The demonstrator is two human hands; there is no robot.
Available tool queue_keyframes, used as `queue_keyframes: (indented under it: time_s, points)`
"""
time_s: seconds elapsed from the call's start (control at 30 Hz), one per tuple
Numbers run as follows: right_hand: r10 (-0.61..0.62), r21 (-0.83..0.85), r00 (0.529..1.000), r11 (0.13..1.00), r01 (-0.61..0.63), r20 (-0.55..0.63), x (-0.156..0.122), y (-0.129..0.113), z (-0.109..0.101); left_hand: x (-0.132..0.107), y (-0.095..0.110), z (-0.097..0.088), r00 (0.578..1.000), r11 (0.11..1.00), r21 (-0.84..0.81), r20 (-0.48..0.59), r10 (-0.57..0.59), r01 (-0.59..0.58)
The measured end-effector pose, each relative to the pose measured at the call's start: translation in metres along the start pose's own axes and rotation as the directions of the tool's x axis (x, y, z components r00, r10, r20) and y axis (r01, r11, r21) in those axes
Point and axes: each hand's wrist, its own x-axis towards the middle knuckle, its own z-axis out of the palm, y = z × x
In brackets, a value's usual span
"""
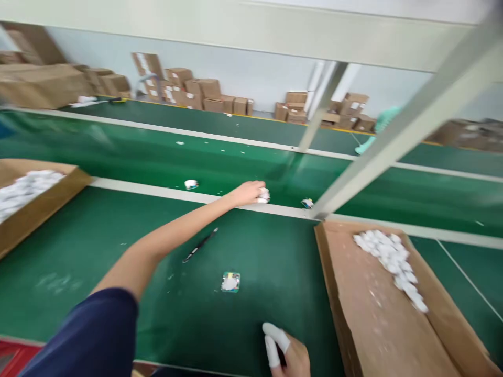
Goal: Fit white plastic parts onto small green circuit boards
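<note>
My left arm, in a navy sleeve, reaches far forward across the green table. My left hand (250, 192) is at the white strip by the conveyor belt (157, 157), fingers closed on a small white part (263, 196). My right hand (286, 352) rests low at the near table edge with white finger cots on two outstretched fingers, holding nothing. A small white-and-green packet (230, 281) lies on the table between the hands. A black pen (200, 245) lies just under my left forearm.
An open cardboard box (353, 309) at the right holds several white parts (389, 256). Another box (43, 201) with white parts stands at the left. Two small parts (190, 184) (307, 202) lie on the belt. A slanted metal frame post (393, 141) rises at the right. Cartons (188, 91) line the far wall.
</note>
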Motion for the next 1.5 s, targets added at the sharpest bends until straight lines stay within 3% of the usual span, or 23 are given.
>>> queue_keyframes:
  time_s: [0.1, 0.17, 0.27, 0.37, 0.43, 0.47, 0.5, 0.53, 0.6, 0.67, 0.8, 1.0, 1.13, 1.27, 1.33, 1.43, 1.5]
  points:
    - [-0.046, 0.029, 0.998, 0.998, 0.047, -0.035, 0.009, 0.0, 0.005, -0.036, 0.017, -0.007, 0.996, 0.992, -0.124, -0.083, -0.025, 0.015]
    - [-0.068, 0.045, 0.997, 0.997, 0.069, -0.026, 0.014, -0.006, 0.004, -0.066, 0.034, -0.004, 0.994, 0.959, -0.275, -0.054, -0.093, 0.074]
    - [-0.018, 0.084, 1.0, 0.996, 0.016, 0.016, 0.016, -0.027, -0.01, -0.105, 0.059, 0.008, 0.994, 0.931, -0.348, 0.047, -0.101, 0.111]
    - [0.027, 0.091, 0.999, 0.996, -0.025, -0.022, 0.018, -0.04, -0.049, -0.127, 0.076, 0.023, 0.993, 0.942, -0.312, 0.031, -0.117, 0.121]
    - [0.12, -0.058, 0.986, 0.99, -0.127, -0.112, 0.027, -0.029, -0.091, -0.133, 0.082, 0.028, 0.992, 0.956, -0.269, -0.014, -0.124, 0.116]
    - [0.216, -0.182, 0.963, 0.952, -0.244, -0.162, 0.035, -0.016, -0.116, -0.134, 0.083, 0.029, 0.991, 0.963, -0.242, -0.034, -0.13, 0.118]
    - [0.349, -0.335, 0.91, 0.849, -0.408, -0.225, 0.043, 0.001, -0.14, -0.136, 0.083, 0.029, 0.989, 0.97, -0.21, -0.054, -0.139, 0.125]
    - [0.467, -0.494, 0.845, 0.688, -0.532, -0.259, 0.053, 0.021, -0.163, -0.138, 0.082, 0.028, 0.987, 0.974, -0.182, -0.069, -0.147, 0.133]
    - [0.662, -0.728, 0.684, 0.3, -0.616, -0.306, 0.071, 0.062, -0.199, -0.145, 0.075, 0.027, 0.986, 0.978, -0.152, -0.073, -0.152, 0.14]
    - [0.701, -0.764, 0.643, 0.22, -0.606, -0.309, 0.085, 0.097, -0.219, -0.155, 0.065, 0.03, 0.988, 0.979, -0.156, -0.062, -0.143, 0.131]
    - [0.704, -0.788, 0.641, 0.191, -0.586, -0.306, 0.09, 0.131, -0.22, -0.173, 0.047, 0.047, 0.972, 0.969, -0.164, -0.118, -0.203, 0.182]
    - [0.689, -0.795, 0.655, 0.189, -0.577, -0.312, 0.08, 0.147, -0.214, -0.178, 0.047, 0.064, 0.947, 0.96, -0.168, -0.194, -0.255, 0.224]
    - [0.689, -0.796, 0.656, 0.191, -0.574, -0.309, 0.08, 0.152, -0.216, -0.179, 0.053, 0.054, 0.942, 0.956, -0.136, -0.18, -0.282, 0.26]
    - [0.695, -0.803, 0.647, 0.172, -0.571, -0.312, 0.078, 0.154, -0.213, -0.185, 0.062, 0.032, 0.934, 0.938, -0.181, -0.151, -0.324, 0.296]
    - [0.705, -0.807, 0.639, 0.163, -0.567, -0.307, 0.076, 0.154, -0.213, -0.187, 0.069, 0.02, 0.942, 0.926, -0.288, -0.154, -0.297, 0.245]
    - [0.718, -0.818, 0.631, 0.155, -0.555, -0.292, 0.072, 0.152, -0.215, -0.188, 0.093, 0.008, 0.971, 0.888, -0.456, -0.177, -0.16, 0.063]
    - [0.722, -0.825, 0.63, 0.147, -0.545, -0.288, 0.071, 0.151, -0.217, -0.184, 0.117, 0.008, 0.977, 0.89, -0.456, -0.196, -0.082, -0.017]
